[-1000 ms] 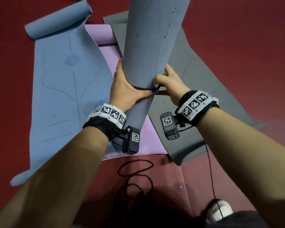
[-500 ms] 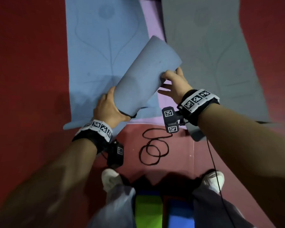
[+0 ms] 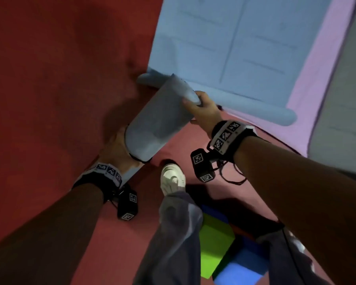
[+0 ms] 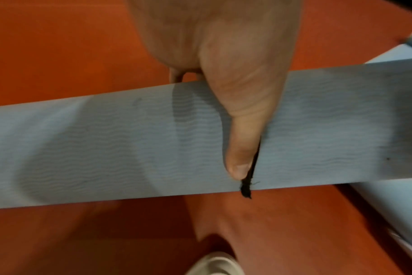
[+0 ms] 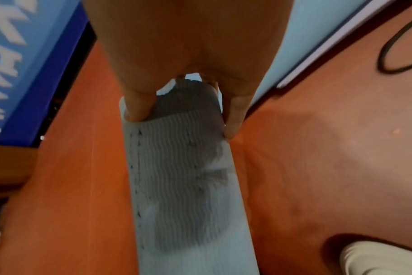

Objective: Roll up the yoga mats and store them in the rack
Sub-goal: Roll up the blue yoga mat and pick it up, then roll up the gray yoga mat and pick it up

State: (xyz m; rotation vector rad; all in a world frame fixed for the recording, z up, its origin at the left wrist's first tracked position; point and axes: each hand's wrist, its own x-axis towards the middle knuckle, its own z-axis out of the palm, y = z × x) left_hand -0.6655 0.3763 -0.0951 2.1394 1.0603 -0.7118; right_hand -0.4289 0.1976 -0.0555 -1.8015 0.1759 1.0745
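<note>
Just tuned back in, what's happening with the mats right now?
A person carries a rolled grey-blue yoga mat in both hands: the left hand grips it by the thin black cord tied round it, the right hand grips the far end. Flat on the red floor lie a light blue mat, a lilac mat and a grey mat, none fully rolled.

Matt, wavy-ribbed rolled mat

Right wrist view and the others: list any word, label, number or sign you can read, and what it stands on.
Blue banner: large white characters, cut off and blurred, not readable.
Wristbands: black-and-white square code markers, no words.
Wrist cameras: the same kind of markers, no words.
Rolled mat: no text.
</note>
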